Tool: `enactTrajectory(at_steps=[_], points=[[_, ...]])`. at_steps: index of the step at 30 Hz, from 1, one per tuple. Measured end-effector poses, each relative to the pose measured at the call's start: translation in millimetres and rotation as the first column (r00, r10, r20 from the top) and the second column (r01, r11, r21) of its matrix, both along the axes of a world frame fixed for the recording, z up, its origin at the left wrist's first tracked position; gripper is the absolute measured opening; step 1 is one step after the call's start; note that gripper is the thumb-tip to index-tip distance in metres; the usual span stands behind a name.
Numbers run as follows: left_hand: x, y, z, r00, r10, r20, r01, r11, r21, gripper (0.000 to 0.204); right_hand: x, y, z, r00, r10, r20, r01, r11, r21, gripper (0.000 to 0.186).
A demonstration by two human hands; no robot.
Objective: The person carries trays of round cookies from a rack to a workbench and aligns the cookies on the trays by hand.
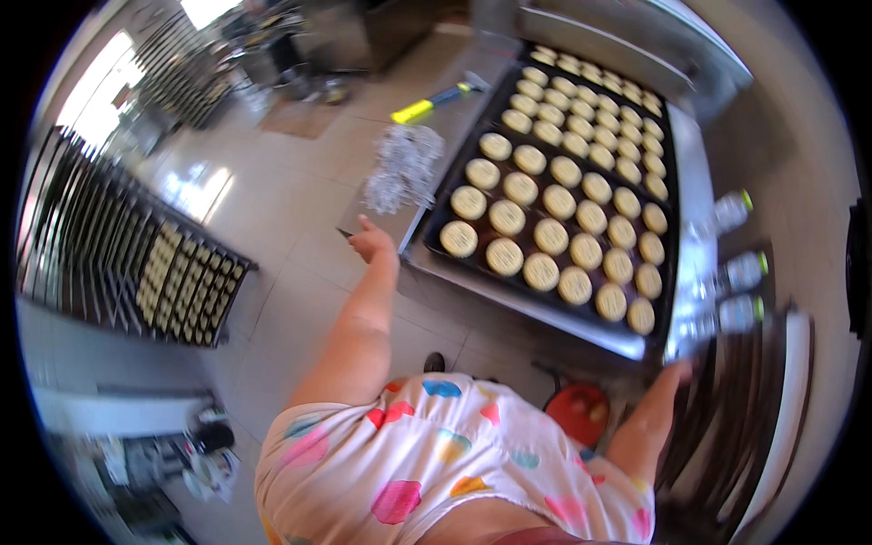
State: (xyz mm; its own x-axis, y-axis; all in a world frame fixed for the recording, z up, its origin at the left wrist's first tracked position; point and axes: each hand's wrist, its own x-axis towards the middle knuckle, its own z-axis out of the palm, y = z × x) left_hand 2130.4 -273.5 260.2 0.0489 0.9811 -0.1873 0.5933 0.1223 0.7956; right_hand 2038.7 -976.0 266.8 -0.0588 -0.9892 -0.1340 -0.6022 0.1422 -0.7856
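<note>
My left hand (372,241) is beside the near left corner of a metal work table (422,259), its fingers partly spread and nothing visible in them. On the table, dark baking trays (422,234) hold rows of round, pale yellow pastries (506,217) with marked tops. A heap of white shredded material (402,168) lies beyond my left hand, next to the trays. My right hand (677,372) is low at the right, blurred, close to a row of dark upright trays (727,409); its fingers cannot be made out.
A yellow and dark-handled tool (438,102) lies on the table's left side. Several clear bottles with green caps (736,271) stand along the right. A red round container (579,413) is below the table. At the left stands a rack (91,245) with filled trays.
</note>
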Motion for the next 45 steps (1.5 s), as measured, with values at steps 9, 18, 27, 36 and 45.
enactTrajectory(at_steps=[9,18,27,36,45], points=[[-22.1,-14.3,7.4,0.994,0.028,-0.105,-0.020,0.997,0.075,0.068,-13.5,-14.1,12.3,0.987,-0.161,0.024,0.160,0.986,0.042,0.074],[-13.3,-22.2,8.6,0.995,0.009,-0.094,-0.008,1.000,0.019,0.067,4.5,-14.9,20.5,0.983,-0.175,0.055,0.173,0.984,0.031,0.095],[-23.0,-24.0,-3.9,0.997,0.045,-0.063,-0.043,0.999,0.022,0.064,-26.5,-51.6,-14.0,0.965,-0.252,0.077,0.251,0.968,0.030,0.079],[-32.0,-23.6,-8.4,0.993,0.091,-0.072,-0.083,0.991,0.102,0.060,-13.9,-18.9,6.4,0.943,0.013,-0.332,-0.037,0.997,-0.064,0.056],[-24.4,6.5,-19.0,1.000,-0.019,0.002,0.019,0.999,0.049,0.073,-19.0,-34.5,-43.9,-0.276,-0.006,-0.961,-0.645,0.742,0.181,0.057]])
